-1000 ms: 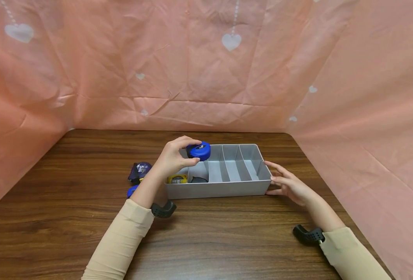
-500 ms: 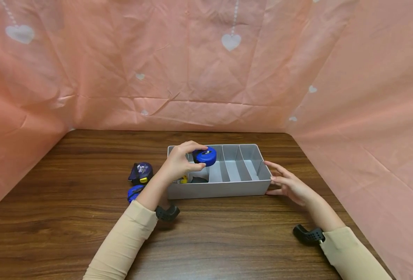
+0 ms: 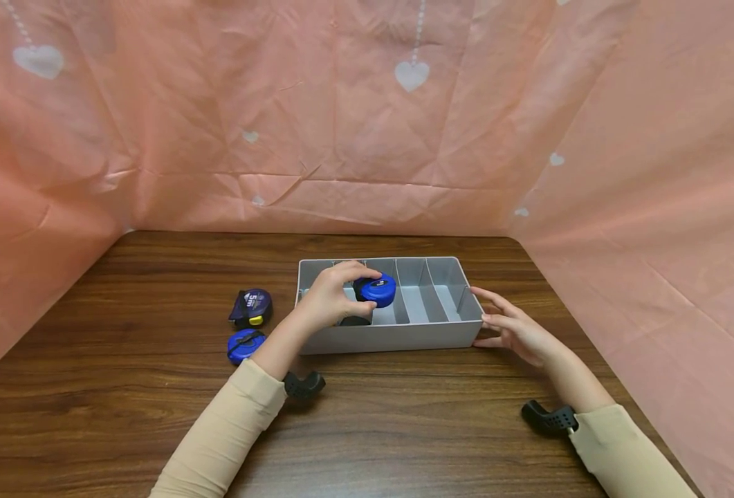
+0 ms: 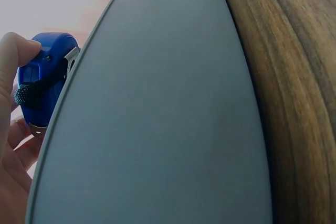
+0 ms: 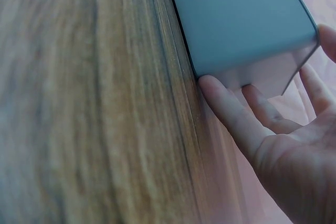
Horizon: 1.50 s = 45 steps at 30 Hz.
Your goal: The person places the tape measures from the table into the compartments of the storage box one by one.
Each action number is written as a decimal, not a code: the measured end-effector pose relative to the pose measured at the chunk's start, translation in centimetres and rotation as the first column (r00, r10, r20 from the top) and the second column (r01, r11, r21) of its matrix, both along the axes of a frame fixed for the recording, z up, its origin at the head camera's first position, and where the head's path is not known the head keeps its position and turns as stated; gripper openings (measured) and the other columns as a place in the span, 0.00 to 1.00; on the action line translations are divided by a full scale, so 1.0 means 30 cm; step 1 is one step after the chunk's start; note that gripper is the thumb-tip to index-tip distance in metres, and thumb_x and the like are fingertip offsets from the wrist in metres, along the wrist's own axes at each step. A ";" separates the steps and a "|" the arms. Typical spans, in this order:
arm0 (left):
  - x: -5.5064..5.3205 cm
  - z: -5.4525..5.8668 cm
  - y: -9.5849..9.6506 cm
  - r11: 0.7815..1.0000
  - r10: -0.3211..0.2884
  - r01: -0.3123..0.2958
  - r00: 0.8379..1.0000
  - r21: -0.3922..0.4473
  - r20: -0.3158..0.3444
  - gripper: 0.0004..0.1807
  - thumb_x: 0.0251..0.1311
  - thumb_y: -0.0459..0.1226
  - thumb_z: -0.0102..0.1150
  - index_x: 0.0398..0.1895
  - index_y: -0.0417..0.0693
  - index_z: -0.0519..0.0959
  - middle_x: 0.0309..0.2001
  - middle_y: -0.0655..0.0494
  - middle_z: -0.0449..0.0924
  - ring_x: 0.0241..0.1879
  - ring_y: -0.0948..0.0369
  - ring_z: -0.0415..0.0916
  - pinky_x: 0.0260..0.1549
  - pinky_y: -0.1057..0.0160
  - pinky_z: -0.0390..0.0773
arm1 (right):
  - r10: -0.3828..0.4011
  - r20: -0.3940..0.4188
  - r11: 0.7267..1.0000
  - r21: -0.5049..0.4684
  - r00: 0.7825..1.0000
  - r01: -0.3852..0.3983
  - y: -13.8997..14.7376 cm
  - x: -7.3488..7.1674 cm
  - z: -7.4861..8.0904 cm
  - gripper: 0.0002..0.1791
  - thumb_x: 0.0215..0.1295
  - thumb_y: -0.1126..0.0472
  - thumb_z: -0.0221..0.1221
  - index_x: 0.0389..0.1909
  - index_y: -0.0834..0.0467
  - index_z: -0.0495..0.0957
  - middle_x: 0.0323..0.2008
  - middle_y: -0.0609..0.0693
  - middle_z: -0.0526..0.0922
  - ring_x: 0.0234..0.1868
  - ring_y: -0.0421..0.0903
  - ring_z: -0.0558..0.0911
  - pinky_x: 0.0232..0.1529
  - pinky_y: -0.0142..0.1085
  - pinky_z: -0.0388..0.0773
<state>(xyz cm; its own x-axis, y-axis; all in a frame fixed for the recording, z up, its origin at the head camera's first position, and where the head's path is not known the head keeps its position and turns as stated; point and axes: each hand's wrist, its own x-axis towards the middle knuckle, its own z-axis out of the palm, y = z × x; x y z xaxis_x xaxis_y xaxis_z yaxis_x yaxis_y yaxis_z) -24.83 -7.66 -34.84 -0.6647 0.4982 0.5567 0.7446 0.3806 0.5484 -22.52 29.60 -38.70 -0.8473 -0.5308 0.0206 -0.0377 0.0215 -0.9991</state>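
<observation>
My left hand (image 3: 331,297) pinches a blue tape measure (image 3: 380,290) between thumb and fingers, over the middle of a grey divided box (image 3: 398,337). In the left wrist view the tape measure (image 4: 44,77) shows a black strap and a metal end hook, beyond the box's wall (image 4: 152,98). With fairly straight, spread fingers, my right hand (image 3: 519,333) touches the box's right end. The right wrist view has those fingertips at the end wall (image 5: 262,72). A dark object (image 3: 355,321) lies in the second compartment from the left; my left hand covers part of the compartments there.
Left of the box, a dark blue tape measure (image 3: 251,308) with a yellow button lies on the wooden table (image 3: 404,422). Nearer, beside my left wrist, is another blue tape measure (image 3: 244,346). A pink cloth (image 3: 342,124) hangs behind the table and along its sides.
My left hand has carried the blue tape measure rightward and a little nearer, toward the box's middle. The yellow item in the leftmost compartment has become hidden. My right hand stays put.
</observation>
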 end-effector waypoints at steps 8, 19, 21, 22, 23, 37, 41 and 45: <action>-0.002 -0.015 0.012 0.999 0.001 -0.001 1.000 -0.043 0.007 0.25 0.46 0.38 0.73 0.51 0.49 0.82 0.48 0.56 0.78 0.48 0.60 0.72 0.47 0.59 0.74 | -0.003 -0.001 1.000 0.006 1.000 0.003 -0.001 0.000 0.000 0.32 0.75 0.64 0.43 0.76 0.53 0.46 0.68 0.67 0.43 0.55 0.47 0.74 0.50 0.55 0.73; -0.001 -0.029 0.030 0.996 -0.029 0.027 0.999 -0.083 -0.033 0.24 0.45 0.38 0.73 0.51 0.48 0.82 0.47 0.57 0.78 0.47 0.61 0.72 0.46 0.60 0.73 | -0.001 -0.010 1.000 0.007 1.000 0.001 -0.003 -0.002 0.001 0.32 0.75 0.64 0.44 0.76 0.54 0.46 0.68 0.68 0.43 0.54 0.46 0.74 0.50 0.56 0.72; 0.000 -0.029 0.031 0.994 -0.025 0.022 0.999 -0.105 -0.030 0.24 0.46 0.39 0.73 0.51 0.49 0.82 0.46 0.58 0.78 0.47 0.62 0.72 0.46 0.60 0.73 | 0.000 -0.011 1.000 0.008 1.000 0.000 -0.004 -0.002 0.000 0.32 0.75 0.64 0.43 0.76 0.54 0.46 0.67 0.68 0.43 0.54 0.46 0.74 0.50 0.56 0.72; 0.001 -0.028 0.031 0.993 -0.022 0.019 0.999 -0.117 -0.027 0.25 0.46 0.39 0.73 0.51 0.49 0.82 0.45 0.58 0.78 0.48 0.62 0.71 0.46 0.60 0.73 | 0.001 -0.012 1.000 0.008 1.000 -0.001 -0.004 -0.002 0.000 0.32 0.75 0.64 0.43 0.76 0.54 0.46 0.67 0.68 0.43 0.54 0.46 0.74 0.50 0.56 0.72; 0.003 -0.027 0.031 0.992 -0.019 0.016 1.000 -0.126 -0.023 0.25 0.46 0.39 0.73 0.51 0.49 0.82 0.45 0.58 0.78 0.48 0.62 0.71 0.46 0.59 0.73 | 0.001 -0.011 1.000 0.007 1.000 -0.001 -0.003 -0.002 0.000 0.32 0.75 0.64 0.44 0.76 0.54 0.46 0.68 0.68 0.43 0.54 0.46 0.74 0.50 0.56 0.72; 0.010 -0.026 0.046 0.972 -0.020 0.005 0.998 -0.235 -0.060 0.24 0.48 0.42 0.72 0.52 0.51 0.82 0.44 0.59 0.79 0.47 0.61 0.72 0.45 0.60 0.73 | 0.002 -0.013 1.000 0.008 1.000 -0.002 0.001 -0.004 -0.003 0.32 0.74 0.64 0.44 0.76 0.52 0.47 0.70 0.66 0.41 0.55 0.45 0.74 0.50 0.56 0.72; 0.014 -0.021 0.051 0.954 -0.011 -0.014 0.996 -0.300 -0.083 0.24 0.50 0.43 0.71 0.53 0.53 0.81 0.46 0.57 0.79 0.49 0.59 0.72 0.47 0.56 0.72 | 0.003 -0.014 1.000 0.004 1.000 -0.003 0.001 -0.005 -0.004 0.31 0.74 0.64 0.44 0.76 0.53 0.47 0.69 0.66 0.41 0.55 0.45 0.74 0.50 0.55 0.73; 0.017 -0.017 0.056 0.935 -0.001 -0.032 0.996 -0.352 -0.094 0.24 0.51 0.45 0.70 0.54 0.55 0.80 0.47 0.57 0.78 0.51 0.58 0.71 0.47 0.52 0.70 | 0.005 -0.010 1.000 0.000 1.000 -0.005 0.002 -0.007 -0.004 0.32 0.74 0.64 0.44 0.76 0.53 0.47 0.69 0.67 0.41 0.55 0.45 0.75 0.50 0.54 0.73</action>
